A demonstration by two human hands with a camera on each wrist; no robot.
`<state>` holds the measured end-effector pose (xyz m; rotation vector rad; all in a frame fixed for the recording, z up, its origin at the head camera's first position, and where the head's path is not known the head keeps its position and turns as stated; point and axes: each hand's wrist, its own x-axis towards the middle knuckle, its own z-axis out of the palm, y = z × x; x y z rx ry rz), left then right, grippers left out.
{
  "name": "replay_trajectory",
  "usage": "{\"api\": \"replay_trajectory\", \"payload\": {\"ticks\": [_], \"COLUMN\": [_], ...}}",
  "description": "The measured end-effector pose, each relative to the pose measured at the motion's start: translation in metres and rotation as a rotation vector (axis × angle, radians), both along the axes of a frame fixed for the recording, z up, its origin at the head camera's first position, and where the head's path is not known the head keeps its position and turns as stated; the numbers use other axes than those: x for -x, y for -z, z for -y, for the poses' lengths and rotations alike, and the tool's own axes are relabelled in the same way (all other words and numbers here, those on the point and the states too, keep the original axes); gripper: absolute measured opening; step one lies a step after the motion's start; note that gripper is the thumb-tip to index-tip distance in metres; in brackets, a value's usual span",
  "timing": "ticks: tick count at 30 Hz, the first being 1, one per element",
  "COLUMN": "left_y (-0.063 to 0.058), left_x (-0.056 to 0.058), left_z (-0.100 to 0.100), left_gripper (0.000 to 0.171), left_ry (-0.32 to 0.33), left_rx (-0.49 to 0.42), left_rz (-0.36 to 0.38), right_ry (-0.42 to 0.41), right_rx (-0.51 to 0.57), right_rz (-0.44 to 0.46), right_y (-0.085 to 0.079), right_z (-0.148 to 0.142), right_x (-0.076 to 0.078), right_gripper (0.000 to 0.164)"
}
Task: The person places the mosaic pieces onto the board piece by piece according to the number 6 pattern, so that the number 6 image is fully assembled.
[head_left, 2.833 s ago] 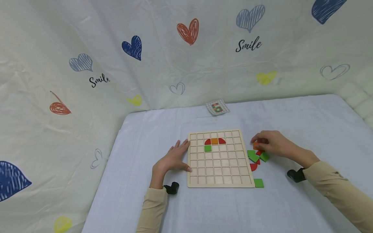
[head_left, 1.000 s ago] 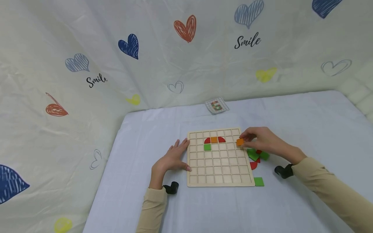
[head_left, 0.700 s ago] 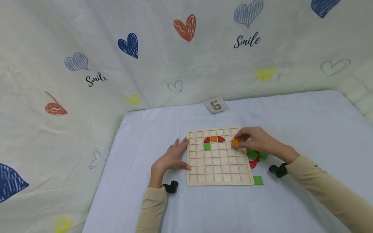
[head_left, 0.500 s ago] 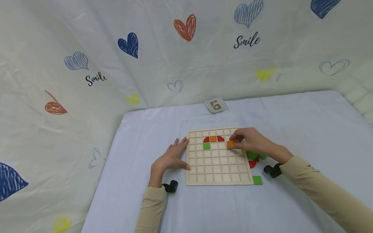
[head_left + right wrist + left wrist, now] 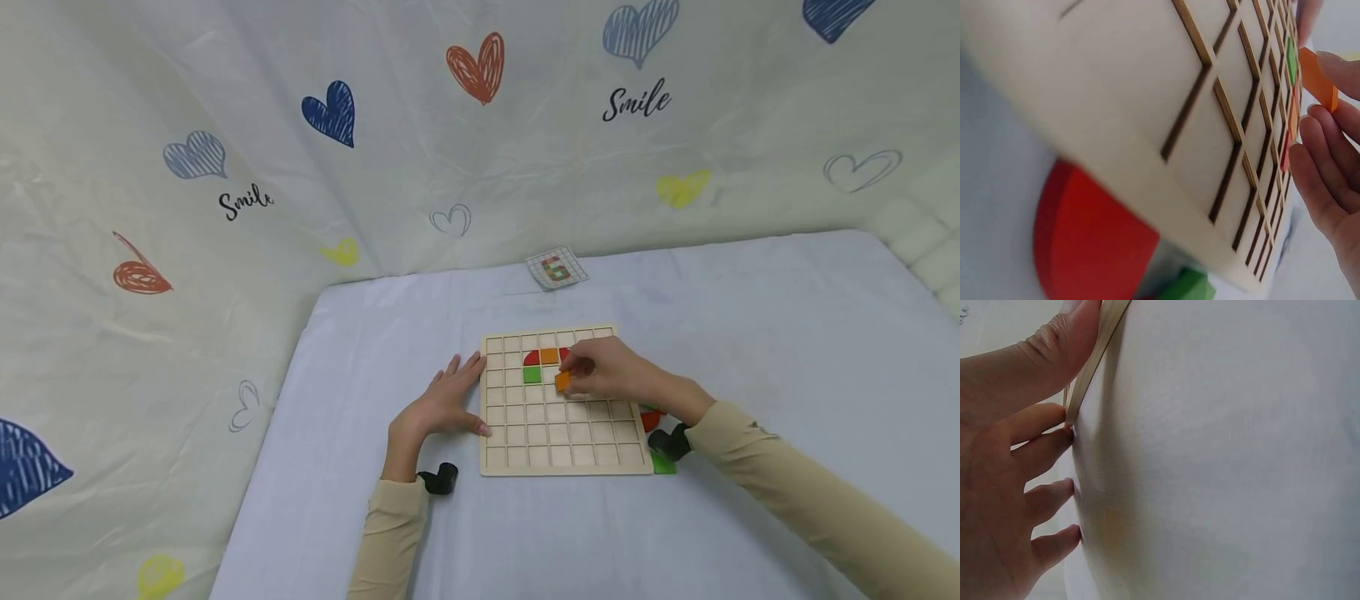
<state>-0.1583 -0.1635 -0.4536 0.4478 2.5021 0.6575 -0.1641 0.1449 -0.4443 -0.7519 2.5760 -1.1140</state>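
Note:
A square wooden grid board (image 5: 566,457) lies on the white-covered table. My left hand (image 5: 437,408) spreads along its left side; in the left wrist view the thumb (image 5: 1063,347) touches the board's edge, with the fingers apart. Between thumb and fingers my right hand (image 5: 622,373) pinches an orange square tile (image 5: 1317,76), tilted just above the grid. Set in the board are a red quarter-round tile (image 5: 532,358), another orange square (image 5: 549,356) and a green square (image 5: 532,375). A second red tile (image 5: 565,354) is partly hidden behind my right fingers.
Loose red (image 5: 650,419) and green tiles lie beside the board's right edge, partly covered by the right wrist and its black camera (image 5: 670,442). One green square (image 5: 664,464) sits at the near right corner. At the back lies a card (image 5: 557,268) printed with a coloured 6.
My right hand has picked up the orange tile from the loose pile and carried it left across the board, below the red and orange row. The left hand stays in place.

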Motion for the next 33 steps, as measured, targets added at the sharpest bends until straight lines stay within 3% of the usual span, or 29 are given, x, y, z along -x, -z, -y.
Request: {"api": "replay_trajectory", "payload": {"ticks": [8, 15, 21, 33], "left_y": [-0.001, 0.001, 0.001, 0.001], "left_x": [0.001, 0.001, 0.002, 0.003], "left_z": [0.001, 0.001, 0.001, 0.001], "left_gripper": [0.117, 0.118, 0.117, 0.117], "left_ry": [-0.005, -0.012, -0.005, 0.002], "left_rx": [0.005, 0.009, 0.009, 0.01], "left_rz": [-0.002, 0.009, 0.013, 0.009], "right_ry": [-0.06, -0.062, -0.067, -0.064], "right_rx": [0.002, -0.015, -0.047, -0.137], "right_rz": [-0.009, 0.026, -0.048, -0.084], "right_y": [0.006, 0.006, 0.008, 0.009], "right_z": [0.017, 0.032, 0.042, 0.049], "right_x": [0.001, 0.002, 0.003, 0.001], "right_gripper": [0.02, 0.018, 0.018, 0.017]}}
